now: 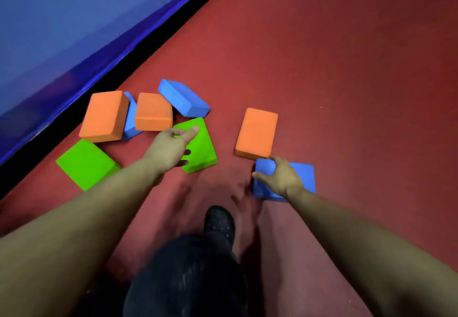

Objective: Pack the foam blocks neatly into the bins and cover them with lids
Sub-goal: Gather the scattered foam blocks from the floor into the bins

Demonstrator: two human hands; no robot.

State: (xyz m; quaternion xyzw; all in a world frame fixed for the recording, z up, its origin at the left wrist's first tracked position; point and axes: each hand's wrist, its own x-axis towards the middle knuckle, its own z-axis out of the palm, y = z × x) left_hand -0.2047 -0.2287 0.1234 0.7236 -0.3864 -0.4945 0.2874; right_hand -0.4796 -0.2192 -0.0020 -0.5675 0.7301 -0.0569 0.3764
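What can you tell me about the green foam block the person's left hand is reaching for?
The green foam block is a bright lime, flat rectangular slab with softly rounded edges and a matte, spongy look. It lies flat on the red floor, turned at an angle. The left hand grips its near-left side, thumb on top, fingers curled round the edge. Whether it touches the orange block behind is unclear.

Dark trousers point(188, 274), black perforated clog point(219, 221).

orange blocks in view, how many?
3. One far left by the mat, one just right of it in the cluster, one apart at right. More may be out of frame.
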